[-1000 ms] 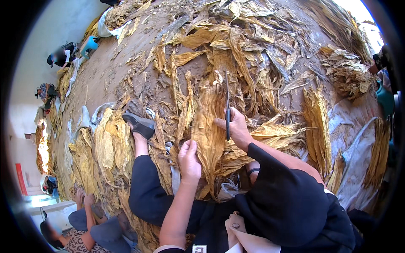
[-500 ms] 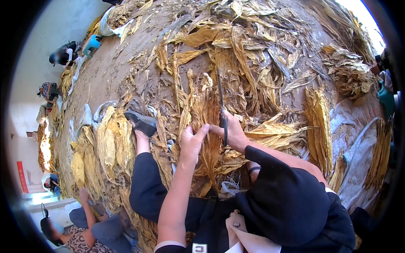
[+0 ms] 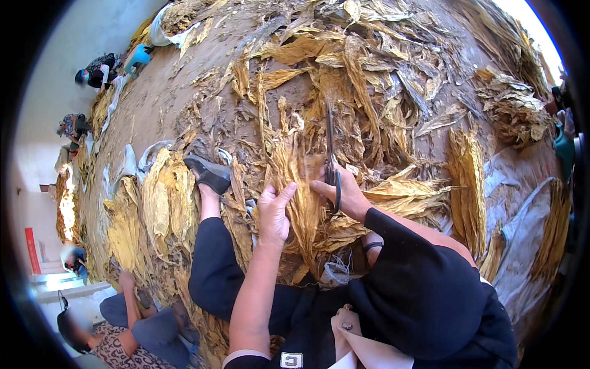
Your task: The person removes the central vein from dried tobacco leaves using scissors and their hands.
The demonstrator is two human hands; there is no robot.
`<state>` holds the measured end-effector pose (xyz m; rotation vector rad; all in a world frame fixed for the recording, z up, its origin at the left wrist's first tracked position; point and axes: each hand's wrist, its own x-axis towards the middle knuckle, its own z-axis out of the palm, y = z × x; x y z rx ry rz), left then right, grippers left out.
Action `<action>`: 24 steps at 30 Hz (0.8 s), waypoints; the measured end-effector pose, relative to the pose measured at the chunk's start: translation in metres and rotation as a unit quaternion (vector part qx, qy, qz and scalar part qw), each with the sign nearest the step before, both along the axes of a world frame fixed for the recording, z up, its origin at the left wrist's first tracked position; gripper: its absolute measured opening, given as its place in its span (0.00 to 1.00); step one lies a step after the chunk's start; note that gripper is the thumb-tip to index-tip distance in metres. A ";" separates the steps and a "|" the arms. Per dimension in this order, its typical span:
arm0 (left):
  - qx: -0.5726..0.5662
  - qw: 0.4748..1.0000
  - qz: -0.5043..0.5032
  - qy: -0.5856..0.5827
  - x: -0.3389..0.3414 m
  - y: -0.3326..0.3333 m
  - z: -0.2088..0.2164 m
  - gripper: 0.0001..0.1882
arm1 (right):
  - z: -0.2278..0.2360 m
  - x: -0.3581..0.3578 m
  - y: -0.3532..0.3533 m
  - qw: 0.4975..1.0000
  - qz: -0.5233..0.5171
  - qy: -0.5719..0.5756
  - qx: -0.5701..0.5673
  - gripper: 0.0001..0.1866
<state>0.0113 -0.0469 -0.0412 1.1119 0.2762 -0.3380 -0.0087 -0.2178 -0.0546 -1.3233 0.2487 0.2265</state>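
A yellow-brown dried leaf (image 3: pixel 300 206), apparently tobacco, stands spread between my two hands. My left hand (image 3: pixel 273 215) is closed on its left edge, thumb pointing right. At its right side, my right hand (image 3: pixel 350 198) holds black-handled scissors (image 3: pixel 330 138), blades pointing away from me. The thumb of that hand reaches to the leaf's edge; whether it pinches the leaf is hard to see. Behind the hands lies a loose heap of brown and grey leaves (image 3: pixel 362 80).
A leaf bundle (image 3: pixel 466 184) lies at right beside white sheeting (image 3: pixel 522 234). More yellow leaves (image 3: pixel 166 197) lie left of my shoe (image 3: pixel 209 174). A co-worker (image 3: pixel 132 332) sits at lower left; other people are along the left wall. A teal stool (image 3: pixel 138 58) stands at far left.
My hands have drawn slightly apart, and the thumbs no longer meet. A paler, broader leaf face now shows between them. The scissors have shifted a little to the right.
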 end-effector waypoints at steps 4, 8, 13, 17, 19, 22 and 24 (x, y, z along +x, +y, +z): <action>0.005 0.997 0.062 -0.039 0.012 0.011 0.013 0.14 | -0.007 -0.005 -0.008 0.995 0.084 -0.009 -0.047 0.24; 0.035 0.994 0.078 -0.067 0.022 0.035 0.013 0.15 | -0.007 -0.007 -0.016 0.955 0.190 -0.042 -0.224 0.35; 0.021 0.994 0.075 -0.076 0.021 0.032 0.017 0.16 | 0.010 -0.006 -0.011 0.928 0.267 -0.020 -0.261 0.38; -0.013 0.997 0.041 -0.066 0.017 0.017 0.025 0.16 | 0.006 -0.006 -0.008 0.931 0.247 -0.030 -0.267 0.39; -0.025 0.998 0.032 -0.053 0.014 0.014 0.027 0.15 | 0.008 -0.006 -0.008 0.930 0.244 -0.034 -0.274 0.38; -0.057 0.997 0.037 -0.020 0.009 0.007 0.025 0.15 | 0.013 -0.005 -0.007 0.928 0.242 -0.042 -0.281 0.38; -0.071 0.997 0.036 -0.017 0.006 0.003 0.028 0.15 | 0.011 -0.006 -0.008 0.927 0.235 -0.052 -0.288 0.38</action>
